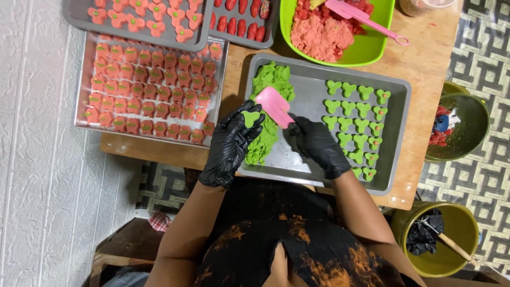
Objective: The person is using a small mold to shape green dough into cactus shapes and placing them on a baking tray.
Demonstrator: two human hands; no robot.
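The person's black top with orange blotches [297,250] fills the bottom of the view, nearest the lens, and both bare forearms reach up from it to a grey metal tray [396,127] on a wooden table [425,58]. The left hand [231,141], in a black glove, is curled around a small green heart-shaped dough piece [251,118] held at its fingertips. The right hand [317,143], gloved the same, is clamped on the handle of a pink spatula [273,104] whose blade lies against a long mound of green dough [268,101] at the tray's left side. To the right on the same tray, shaped green pieces [357,125] stand in neat rows. Beyond the left hand, a second tray holds rows of pink-orange pieces [151,87], with two more trays above it. A lime-green bowl of pink dough [321,32] sits at the top, a pink spoon resting in it.
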